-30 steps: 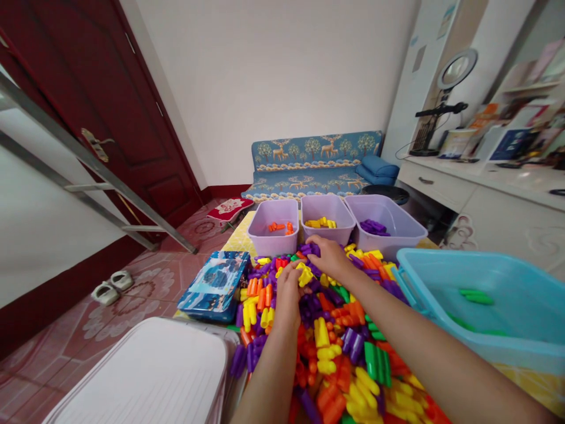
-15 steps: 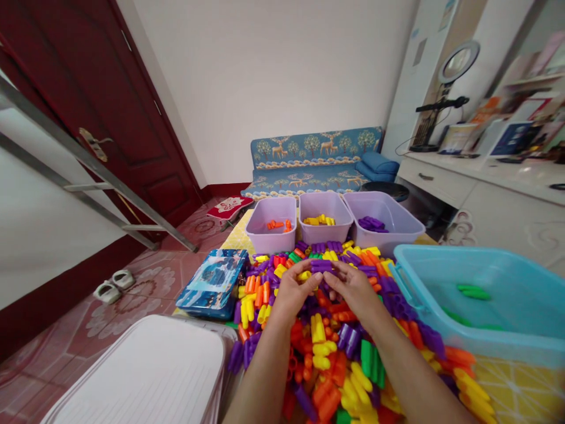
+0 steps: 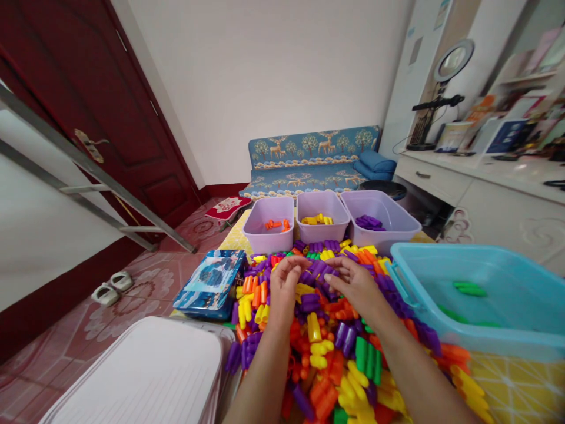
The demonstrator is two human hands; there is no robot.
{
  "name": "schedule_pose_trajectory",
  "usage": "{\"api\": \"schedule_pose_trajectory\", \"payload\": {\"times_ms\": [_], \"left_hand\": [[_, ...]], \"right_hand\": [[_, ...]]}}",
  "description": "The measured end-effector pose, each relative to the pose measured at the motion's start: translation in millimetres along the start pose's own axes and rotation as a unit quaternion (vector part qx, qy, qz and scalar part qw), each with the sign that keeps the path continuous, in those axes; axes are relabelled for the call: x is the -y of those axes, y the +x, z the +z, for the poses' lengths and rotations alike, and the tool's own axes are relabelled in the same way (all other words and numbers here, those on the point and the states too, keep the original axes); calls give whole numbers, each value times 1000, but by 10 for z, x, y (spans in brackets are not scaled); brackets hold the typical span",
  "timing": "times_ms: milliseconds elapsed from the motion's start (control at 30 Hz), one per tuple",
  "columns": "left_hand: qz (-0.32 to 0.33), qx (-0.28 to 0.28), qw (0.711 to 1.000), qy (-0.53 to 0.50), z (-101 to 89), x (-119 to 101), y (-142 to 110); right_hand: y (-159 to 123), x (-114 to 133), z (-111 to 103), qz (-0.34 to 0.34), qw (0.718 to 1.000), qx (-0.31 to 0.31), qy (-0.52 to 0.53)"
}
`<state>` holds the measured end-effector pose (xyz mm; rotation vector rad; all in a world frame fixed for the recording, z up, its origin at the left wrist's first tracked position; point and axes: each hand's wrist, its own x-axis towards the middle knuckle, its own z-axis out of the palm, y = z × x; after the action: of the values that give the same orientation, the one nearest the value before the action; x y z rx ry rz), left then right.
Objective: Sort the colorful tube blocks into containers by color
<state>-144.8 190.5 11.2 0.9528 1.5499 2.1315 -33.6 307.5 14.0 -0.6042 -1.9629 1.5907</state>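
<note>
Two empty hands, left hand [image 3: 283, 287], right hand [image 3: 355, 287], fingers [image 3: 336, 277] loosely spread, purple plastic blocks [image 3: 314, 270] just between them

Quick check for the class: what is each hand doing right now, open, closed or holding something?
Left hand: open, fingers curved, nothing visibly held.
Right hand: open, nothing visibly held, nearest the purple plastic pieces.
</note>
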Motion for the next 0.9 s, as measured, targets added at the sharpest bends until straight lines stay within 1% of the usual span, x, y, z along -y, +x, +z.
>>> {"api": "schedule_pose_trajectory", "payload": {"times_ms": [67, 133, 233, 333, 400, 433, 467, 500, 533, 567, 600, 633, 667, 700, 733, 800, 833, 867, 900], "left_hand": [[7, 18, 999, 47, 23, -7, 0], [6, 58, 993, 98, 51, -20, -8], [8, 107, 973, 206, 89, -33, -31], [16, 116, 945, 306, 106, -11, -44], [16, 115, 934, 338, 104, 26, -39], [16, 115, 931, 346, 101, 47, -35], [17, 115, 930, 350, 98, 69, -30], [19, 115, 929, 352, 95, 90, -26], [22, 117, 929, 352, 93, 107, -23], [26, 120, 928, 351, 93, 122, -20], [29, 122, 928, 351, 94, 133, -19], [33, 125, 927, 351, 95, 140, -18], [35, 127, 927, 352, 98, 144, -17], [38, 128, 927, 351, 100, 144, -16], [42, 129, 927, 350, 102, 141, -16], [49, 131, 928, 345, 104, 131, -17], [51, 132, 928, 344, 104, 125, -18], [50, 134, 929, 342, 102, 120, -20], [47, 135, 929, 343, 100, 116, -22]], "right_hand": [[-5, 7, 5, -3, 1000, 6, -16], [-14, 28, -6, -13, 999, 13, -36], [-44, 72, -87, -29, 996, 45, -68], [-89, 118, -251, -36, 985, 74, -149], [-116, 157, -381, -26, 977, 88, -193], [-124, 183, -441, -11, 976, 90, -196], [-129, 213, -494, 7, 980, 76, -181], [-129, 247, -536, 16, 988, 39, -146], [-125, 282, -566, 12, 995, -19, -96], [-118, 315, -584, -9, 995, -90, -36], [-106, 341, -591, -40, 986, -158, 22], [-93, 356, -589, -75, 972, -211, 70], [-77, 359, -582, -106, 959, -243, 97], [-60, 347, -572, -126, 954, -252, 101], [-43, 321, -561, -132, 957, -244, 85], [-12, 241, -542, -114, 972, -203, 7], [-3, 195, -532, -94, 979, -172, -54], [2, 154, -521, -70, 979, -138, -130], [1, 120, -507, -46, 969, -105, -217]]}}
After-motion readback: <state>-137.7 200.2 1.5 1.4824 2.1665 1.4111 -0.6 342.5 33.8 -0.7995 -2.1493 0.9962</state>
